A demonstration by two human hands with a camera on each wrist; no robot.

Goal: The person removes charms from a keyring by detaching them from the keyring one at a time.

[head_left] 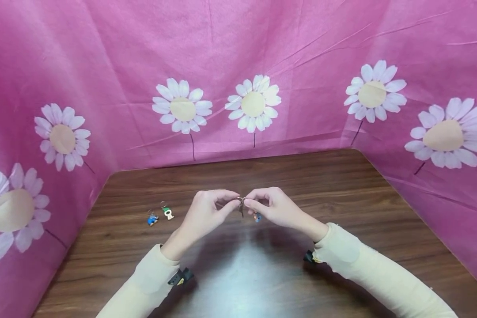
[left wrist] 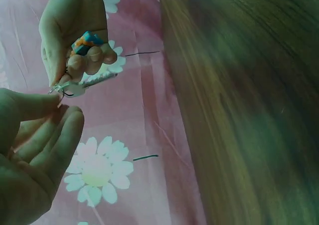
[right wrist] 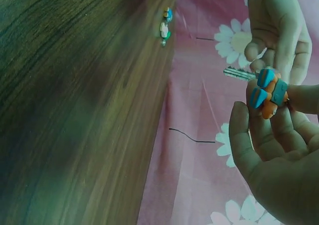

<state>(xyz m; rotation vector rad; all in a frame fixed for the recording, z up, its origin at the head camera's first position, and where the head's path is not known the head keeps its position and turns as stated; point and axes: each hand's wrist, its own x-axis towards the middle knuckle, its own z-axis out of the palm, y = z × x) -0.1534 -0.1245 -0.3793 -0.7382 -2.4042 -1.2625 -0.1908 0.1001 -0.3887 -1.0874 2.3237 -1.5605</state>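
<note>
Both hands meet above the middle of the table, fingertips almost touching. My left hand (head_left: 206, 212) pinches a metal key ring (left wrist: 61, 92) between thumb and index finger. A silver key (left wrist: 82, 88) hangs from that ring, its toothed blade (right wrist: 238, 74) showing in the right wrist view. Opposite, the thumb and index finger of my right hand (head_left: 277, 208) pinch the top of a keychain where it meets the ring. Its small orange and blue figure (right wrist: 270, 94) dangles against the right fingers. Fingertips partly hide the rings, so I cannot tell whether they are linked.
Left of the hands, two more keychains lie on the wooden table (head_left: 322, 176): a blue figure (head_left: 153, 220) and a green and cream one (head_left: 168, 213), each with a metal ring. A pink cloth (head_left: 222, 48) with white daisies hangs round the table's back and sides.
</note>
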